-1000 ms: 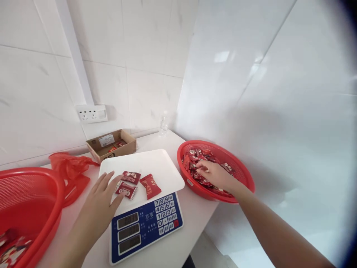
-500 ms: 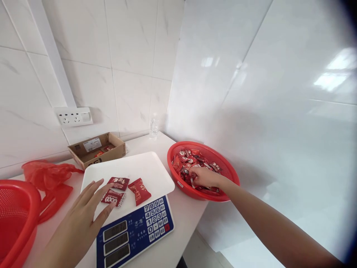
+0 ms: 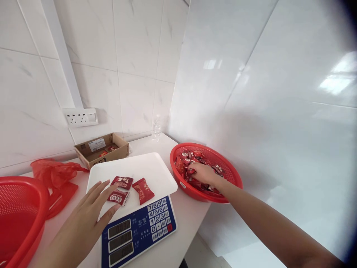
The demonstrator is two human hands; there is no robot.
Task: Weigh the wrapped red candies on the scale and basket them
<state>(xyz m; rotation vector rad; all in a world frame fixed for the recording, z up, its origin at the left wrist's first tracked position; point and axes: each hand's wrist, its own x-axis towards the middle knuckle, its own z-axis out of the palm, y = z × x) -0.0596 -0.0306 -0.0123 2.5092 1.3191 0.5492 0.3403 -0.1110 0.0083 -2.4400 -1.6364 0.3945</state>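
Observation:
My left hand [image 3: 86,216] is open, fingers spread, over the left side of the white pan [image 3: 150,165] of a digital scale [image 3: 139,232]. Near its fingertips lie two dark red candy packets, an upper one [image 3: 125,181] and a lower one [image 3: 118,196]. A brighter red packet [image 3: 143,190] rests to their right. My right hand [image 3: 205,174] reaches into a red plastic basket [image 3: 234,175] full of small wrapped candies [image 3: 195,158]. Its fingers are closed at the tips on a red candy packet [image 3: 191,171], partly hidden by the hand.
A second red basket [image 3: 41,208] stands at the left edge, beside a crumpled red plastic bag [image 3: 57,176]. Behind the scale are an open cardboard box [image 3: 111,154] with a few packets and a clear plastic bottle [image 3: 156,128]. Tiled walls close off the back and right.
The view has shifted slightly left. My right hand has moved a little within the basket, and a red packet now shows at its fingertips. My left hand stays over the pan.

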